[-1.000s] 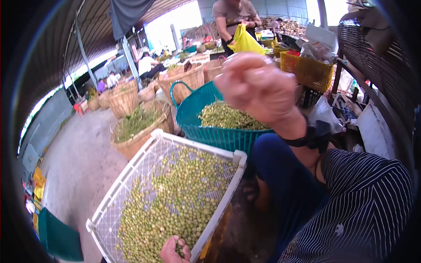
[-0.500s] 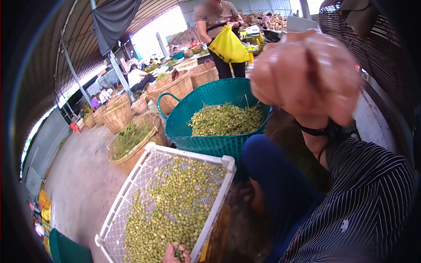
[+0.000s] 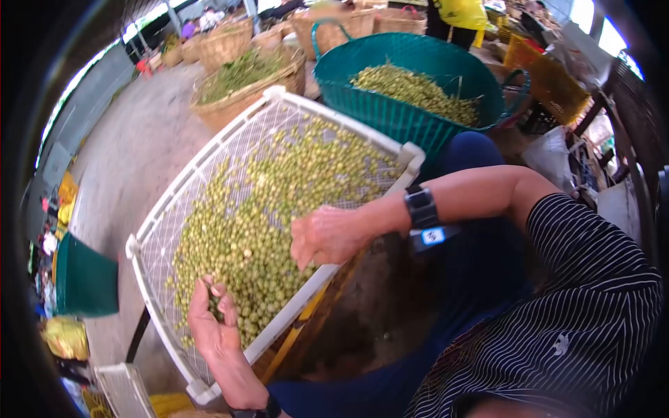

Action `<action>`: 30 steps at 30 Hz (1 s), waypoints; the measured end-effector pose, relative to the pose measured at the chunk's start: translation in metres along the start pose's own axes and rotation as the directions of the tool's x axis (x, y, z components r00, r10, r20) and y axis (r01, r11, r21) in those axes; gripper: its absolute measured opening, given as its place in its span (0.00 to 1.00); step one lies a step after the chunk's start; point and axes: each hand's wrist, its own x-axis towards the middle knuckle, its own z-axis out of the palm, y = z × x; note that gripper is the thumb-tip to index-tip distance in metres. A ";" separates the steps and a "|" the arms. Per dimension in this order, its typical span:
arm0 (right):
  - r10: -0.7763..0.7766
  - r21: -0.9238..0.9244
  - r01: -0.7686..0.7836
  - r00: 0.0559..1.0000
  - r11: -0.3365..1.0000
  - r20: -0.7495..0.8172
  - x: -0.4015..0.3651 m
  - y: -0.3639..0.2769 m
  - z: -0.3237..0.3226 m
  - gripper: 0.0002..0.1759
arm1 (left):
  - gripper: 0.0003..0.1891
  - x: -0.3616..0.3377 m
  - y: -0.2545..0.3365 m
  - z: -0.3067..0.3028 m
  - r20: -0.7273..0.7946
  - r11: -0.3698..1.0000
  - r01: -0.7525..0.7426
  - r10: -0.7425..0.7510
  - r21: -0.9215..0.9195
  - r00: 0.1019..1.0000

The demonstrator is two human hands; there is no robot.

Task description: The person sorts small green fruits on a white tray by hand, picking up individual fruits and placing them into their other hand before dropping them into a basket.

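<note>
A white mesh tray [image 3: 162, 203] lies tilted before me, spread with small round yellow-green fruits [image 3: 258, 230]. At its near left part my left hand [image 3: 217, 326] is curled, thumb and fingers bent toward each other. Something greenish shows between those fingers, too small to make out. My right hand [image 3: 327, 235] reaches in over the tray's right rim, fingers bent down among the fruits. What its fingertips hold, if anything, is hidden. Right behind the tray stands a green plastic basket [image 3: 390, 111] with a heap of similar fruits and stems inside.
A wicker basket [image 3: 296, 75] of green stems stands behind the tray. At the left is a dark green tub [image 3: 87, 277] on the concrete floor [image 3: 132, 139]. A yellow crate [image 3: 543, 76] lies at the right. A person with a yellow bag [image 3: 461, 15] stands at the back.
My right hand has come down from high in front of the camera onto the fruits. The view has tilted downward, and more of my left hand shows over the tray.
</note>
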 end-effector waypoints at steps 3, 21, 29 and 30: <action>-0.097 -0.077 0.112 0.981 0.991 0.171 0.029 0.007 0.043 0.14 | 0.11 0.009 0.009 -0.010 0.075 0.997 0.003 0.003 -0.081 0.997; 0.303 -0.532 -0.310 0.947 0.788 -0.103 0.049 0.184 0.013 0.20 | 0.11 0.009 0.033 -0.025 0.006 0.979 -0.082 0.085 -0.186 0.996; 0.216 -0.211 -0.207 0.976 0.955 0.019 0.111 0.090 0.064 0.07 | 0.11 0.010 0.035 -0.032 0.030 0.980 -0.065 0.072 -0.187 0.997; 0.214 -0.209 -0.206 0.977 0.956 0.018 0.117 0.090 0.076 0.07 | 0.11 0.009 0.035 -0.032 0.028 0.981 -0.066 0.073 -0.184 0.997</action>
